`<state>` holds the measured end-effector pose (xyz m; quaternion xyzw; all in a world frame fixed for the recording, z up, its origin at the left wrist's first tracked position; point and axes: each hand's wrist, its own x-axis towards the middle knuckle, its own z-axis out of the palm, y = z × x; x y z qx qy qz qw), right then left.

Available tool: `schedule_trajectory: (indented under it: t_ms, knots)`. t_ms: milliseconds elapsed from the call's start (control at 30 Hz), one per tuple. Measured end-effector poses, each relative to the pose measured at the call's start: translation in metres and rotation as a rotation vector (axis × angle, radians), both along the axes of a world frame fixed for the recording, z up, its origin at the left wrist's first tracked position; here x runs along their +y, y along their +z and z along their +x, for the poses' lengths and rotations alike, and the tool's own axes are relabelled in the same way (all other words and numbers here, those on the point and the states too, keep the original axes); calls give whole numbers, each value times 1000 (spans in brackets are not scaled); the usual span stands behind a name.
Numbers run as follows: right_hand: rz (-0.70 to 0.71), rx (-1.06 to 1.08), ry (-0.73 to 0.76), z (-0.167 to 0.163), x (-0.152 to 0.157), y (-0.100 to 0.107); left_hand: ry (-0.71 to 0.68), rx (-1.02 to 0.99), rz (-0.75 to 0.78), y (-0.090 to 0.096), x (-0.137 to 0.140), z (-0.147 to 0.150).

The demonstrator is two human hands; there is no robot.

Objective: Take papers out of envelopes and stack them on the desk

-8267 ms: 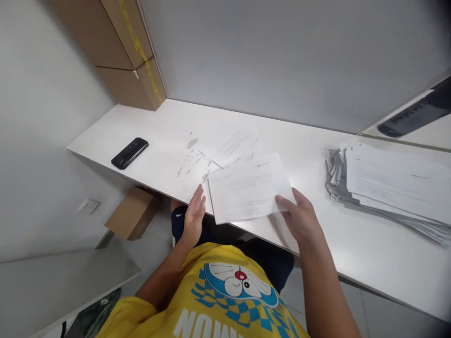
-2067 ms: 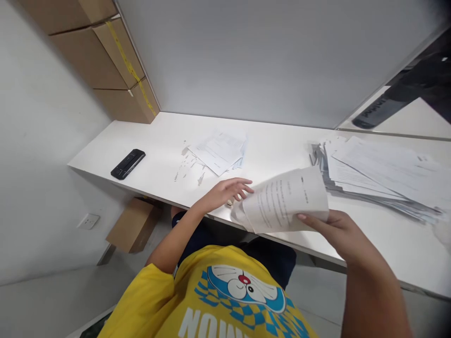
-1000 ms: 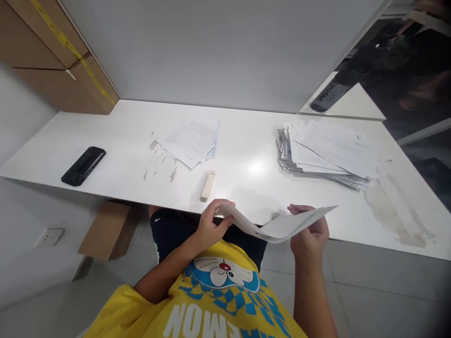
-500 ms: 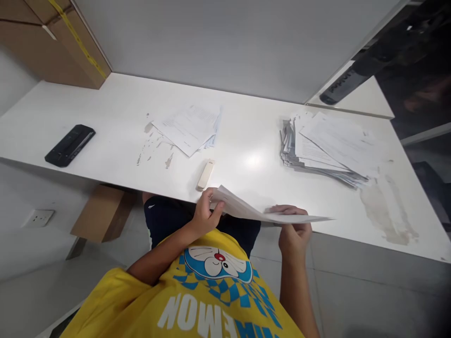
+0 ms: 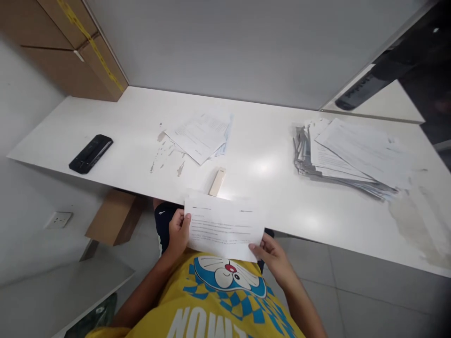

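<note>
A printed sheet of paper (image 5: 221, 230) is stretched between my two hands at the table's front edge, its text facing me. My left hand (image 5: 179, 232) pinches its left side with the thumb on top. At the lower right corner, my right hand (image 5: 273, 256) grips it, thumb on the printed face and fingers behind. Just beyond the sheet's top edge lies a cream-coloured stapler-like object (image 5: 217, 181). Farther back is a small pile of printed papers (image 5: 199, 136), slightly fanned.
A thick, uneven stack of papers (image 5: 352, 157) sits on the right of the white table (image 5: 264, 188). To the left lies a black device (image 5: 90, 154). Cardboard boxes (image 5: 84, 70) stand at the back left, and another box (image 5: 114, 216) is under the table.
The sheet has swung from nearly edge-on to facing me, and shifted left. My right hand has moved left and down with it. The camera view has shifted slightly.
</note>
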<state>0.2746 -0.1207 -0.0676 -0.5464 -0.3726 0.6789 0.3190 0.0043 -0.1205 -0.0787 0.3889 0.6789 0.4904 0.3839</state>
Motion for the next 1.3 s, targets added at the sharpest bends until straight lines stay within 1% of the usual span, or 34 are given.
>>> schedule_trajectory:
  t_ms: [67,167,233,300,433,500,633,700,733,800,833,900,967,1000,1033,1133,1233,1300]
  knots:
    - [-75,68,12,-5,0,-9,1,11,-87,-1,0,-8]
    - [-131,105,5,0,1,-14,-25,26,-134,1,4,-10]
    - [-149,79,-15,6,1,-11,-49,28,-147,7,7,-7]
    - [-155,31,-69,11,1,-4,-72,6,-163,16,11,-3]
    - [-140,-24,-186,14,1,9,-187,-20,-205,31,18,1]
    - [-132,-31,-201,15,-1,9,-226,49,-213,32,21,2]
    - [-135,-24,-203,21,-8,1,-278,262,-190,26,22,1]
    - [-144,-12,-210,23,-11,-1,-292,444,-144,24,22,0]
    - [-150,-6,-216,23,-12,-2,-282,554,-94,24,22,-1]
    - [-161,7,-234,22,-12,-1,-256,751,68,25,24,-2]
    - [-165,14,-246,21,-12,0,-275,822,162,25,27,-2]
    - [-169,32,-269,19,-10,1,-407,905,322,27,35,0]
    - [-165,51,-297,18,-9,0,-575,943,414,27,46,3]
    - [-163,60,-311,18,-8,-1,-626,951,439,25,51,5]
    - [-163,65,-320,18,-7,-2,-644,953,452,23,55,7]
    - [-150,54,-323,17,-7,-6,-584,940,447,15,61,13]
    - [-61,8,-294,19,-9,-14,-549,916,419,11,56,17]
    - [16,-57,-279,33,-2,-22,-562,896,412,15,52,17]
